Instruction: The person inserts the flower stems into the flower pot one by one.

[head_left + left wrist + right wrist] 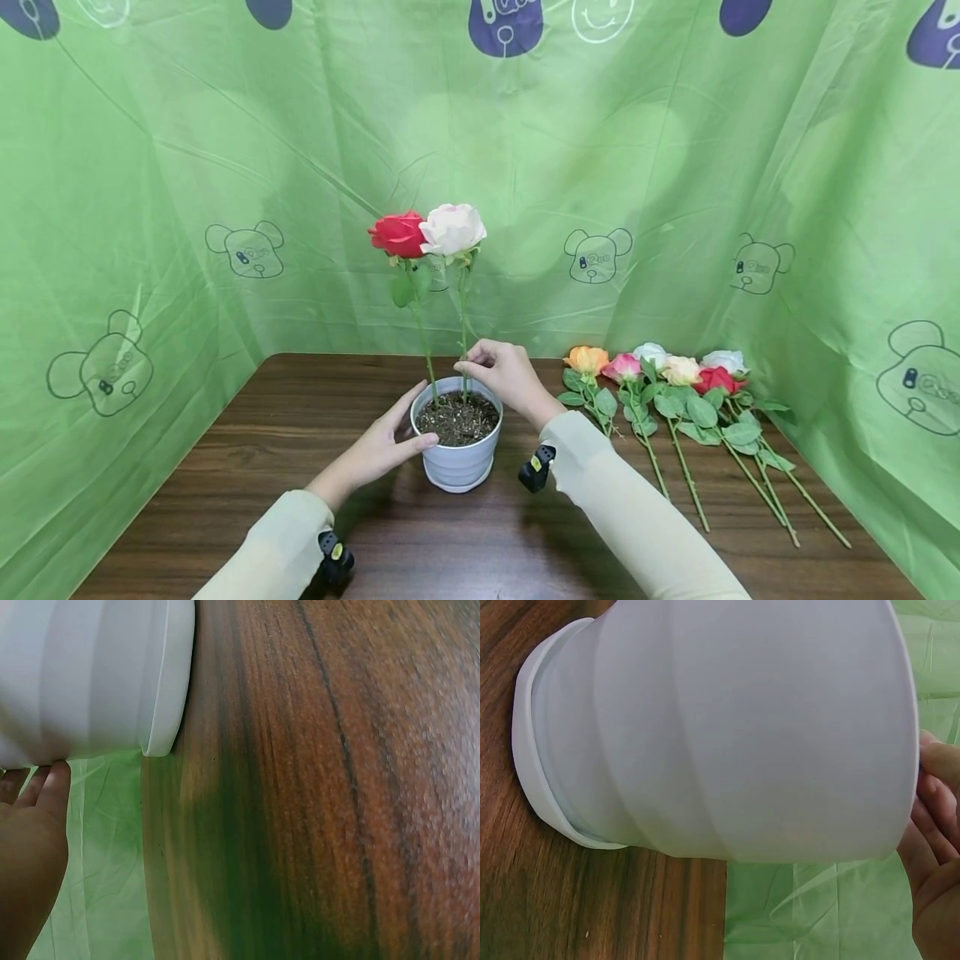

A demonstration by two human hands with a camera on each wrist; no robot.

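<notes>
A white flower pot (460,467) filled with dark soil (457,419) stands on a saucer. My left hand (384,443) rests against the pot's left side, thumb at the front of the rim and fingers extended behind. In the left wrist view its fingertips (54,780) touch the pot wall. My right hand (510,375) pinches the stem of a white rose (453,229) just above the rim, the stem's lower end in the soil. Beside it a red rose (400,235) stands upright in the same pot. In the right wrist view the pot's rim partly hides the fingers (930,825).
On the table's right lie several roses with long leafy stems: an orange rose (587,360), a pink rose (622,367), a cream rose (681,371), a red one and white ones. A green curtain (510,308) surrounds the brown wooden table (262,467).
</notes>
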